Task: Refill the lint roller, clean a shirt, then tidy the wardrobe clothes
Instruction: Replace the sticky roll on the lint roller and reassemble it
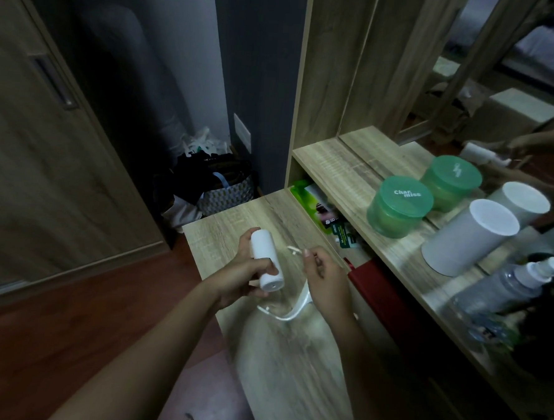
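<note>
Left hand [242,272] grips white refill roll [267,261]; right hand [325,277] pinches roller handle [299,303]; green tub [399,206] lidded.

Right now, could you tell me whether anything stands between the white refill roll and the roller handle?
Nothing visible does. The left hand grips the white cylindrical refill roll, the right hand holds the white plastic roller handle beside it.

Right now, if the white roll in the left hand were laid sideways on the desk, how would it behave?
The white roll is a smooth cylinder, so it would probably roll on the flat desk. The left hand holds it alone, so it seems light. Its flat end suggests it could stand upright.
</note>
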`<state>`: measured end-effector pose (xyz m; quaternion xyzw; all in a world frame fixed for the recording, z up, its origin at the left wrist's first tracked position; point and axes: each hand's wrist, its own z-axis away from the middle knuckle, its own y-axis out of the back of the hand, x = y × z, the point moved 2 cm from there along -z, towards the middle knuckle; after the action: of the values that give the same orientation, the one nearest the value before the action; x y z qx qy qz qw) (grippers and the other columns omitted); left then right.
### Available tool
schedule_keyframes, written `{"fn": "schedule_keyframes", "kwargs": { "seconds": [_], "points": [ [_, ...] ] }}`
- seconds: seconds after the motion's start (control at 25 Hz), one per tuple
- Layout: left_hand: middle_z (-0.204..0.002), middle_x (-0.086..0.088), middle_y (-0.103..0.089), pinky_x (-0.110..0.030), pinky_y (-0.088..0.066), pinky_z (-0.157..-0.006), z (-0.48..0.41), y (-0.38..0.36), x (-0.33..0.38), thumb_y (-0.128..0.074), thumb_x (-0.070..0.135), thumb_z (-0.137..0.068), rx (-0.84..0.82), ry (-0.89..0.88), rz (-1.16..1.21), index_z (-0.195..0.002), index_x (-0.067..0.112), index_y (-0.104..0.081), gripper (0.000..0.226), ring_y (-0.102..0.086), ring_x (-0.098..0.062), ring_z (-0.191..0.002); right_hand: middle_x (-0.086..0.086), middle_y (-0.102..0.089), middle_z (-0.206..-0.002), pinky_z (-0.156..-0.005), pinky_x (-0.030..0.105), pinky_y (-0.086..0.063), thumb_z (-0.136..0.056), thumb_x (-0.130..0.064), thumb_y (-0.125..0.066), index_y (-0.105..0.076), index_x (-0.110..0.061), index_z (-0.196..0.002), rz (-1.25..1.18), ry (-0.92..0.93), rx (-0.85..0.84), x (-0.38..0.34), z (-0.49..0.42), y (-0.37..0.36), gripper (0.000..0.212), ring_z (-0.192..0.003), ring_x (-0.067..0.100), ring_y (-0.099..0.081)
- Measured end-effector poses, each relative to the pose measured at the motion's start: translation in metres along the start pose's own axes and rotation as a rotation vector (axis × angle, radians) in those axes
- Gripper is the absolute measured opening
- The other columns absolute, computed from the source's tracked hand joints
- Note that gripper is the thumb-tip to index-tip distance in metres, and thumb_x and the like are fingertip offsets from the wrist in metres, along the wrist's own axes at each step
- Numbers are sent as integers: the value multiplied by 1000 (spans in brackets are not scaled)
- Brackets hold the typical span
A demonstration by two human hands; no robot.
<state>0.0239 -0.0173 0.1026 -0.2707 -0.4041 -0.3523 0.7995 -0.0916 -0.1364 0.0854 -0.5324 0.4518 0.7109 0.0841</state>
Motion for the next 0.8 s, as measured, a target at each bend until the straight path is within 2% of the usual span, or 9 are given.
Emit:
{"fn": "schedule_keyframes", "kwargs": {
  "seconds": [0.2,0.36,0.44,0.6,0.8],
  "points": [
    [-113,-12,-48,-28,-53,-60,5,0,-5,-60,14,-70,-70,-13,-141,-128,55,-19,82,-60,-23,-91,-6,-46,-56,-55,28,-33,-96,-38,-41,-56,-25,-82,34,11,28,-7,-7,0,24,-53,7,-42],
    [-116,-17,-50,-37,-55,-72,3,6,2,-61,5,-82,-70,-64,-233,-128,57,-17,83,-59,-27,-96,-6,-46,-58,-55,27,-33,-97,-36,-41,-58,-21,-86,39,40,18,-14,-12,-1,25,-55,6,-43],
    [-114,-17,-52,-35,-56,-71,3,6,5,-62,3,-83,-89,-79,-274,-130,56,-14,86,-60,-25,-93,-7,-47,-60,-55,29,-33,-97,-34,-42,-57,-22,-85,27,53,50,-18,-14,1,23,-57,6,-43],
    [-105,-12,-55,-26,-50,-58,5,2,4,-59,0,-83,-120,-46,-256,-134,56,-13,88,-60,-19,-79,-10,-46,-62,-56,29,-32,-97,-35,-43,-60,-18,-88,67,38,87,-23,-19,3,26,-64,14,-48],
    [-111,-13,-54,-36,-55,-68,7,-1,10,-60,-2,-83,-158,-76,-221,-132,60,-16,91,-62,-22,-87,-9,-54,-70,-56,28,-32,-95,-43,-42,-62,-22,-92,74,-26,87,-28,-19,8,30,-73,17,-54]
  ]
}}
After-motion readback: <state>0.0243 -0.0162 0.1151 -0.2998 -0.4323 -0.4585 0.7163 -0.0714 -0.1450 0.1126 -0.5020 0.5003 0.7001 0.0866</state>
